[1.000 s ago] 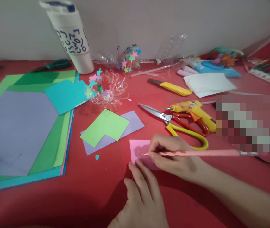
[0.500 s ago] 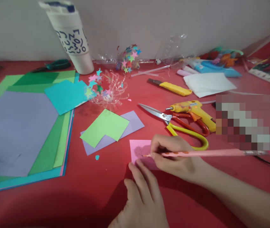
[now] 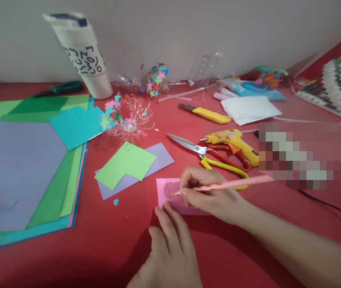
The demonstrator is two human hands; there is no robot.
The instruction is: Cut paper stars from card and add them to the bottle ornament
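My right hand [image 3: 209, 194] is closed round a long pink pencil [image 3: 233, 184], whose tip rests on a small pink piece of paper [image 3: 166, 190] on the red table. My left hand [image 3: 170, 248] lies flat with the fingers stretched out, the fingertips pressing the near edge of the pink paper. Just left of it, a light green paper piece [image 3: 125, 163] lies on a lilac piece [image 3: 158, 158].
Red-and-yellow scissors [image 3: 218, 158], a yellow glue gun [image 3: 233, 142] and a yellow cutter [image 3: 209, 115] lie behind my right hand. A stack of coloured paper sheets [image 3: 23, 168] fills the left. A white tumbler [image 3: 82, 56], clear plastic with paper stars [image 3: 128, 116] and a white sheet [image 3: 248, 109] stand farther back.
The view has shifted slightly, so everything sits a little lower and to the left. The pencil's back end has tilted upward while the tip stays on the pink paper. Both hands keep their places.
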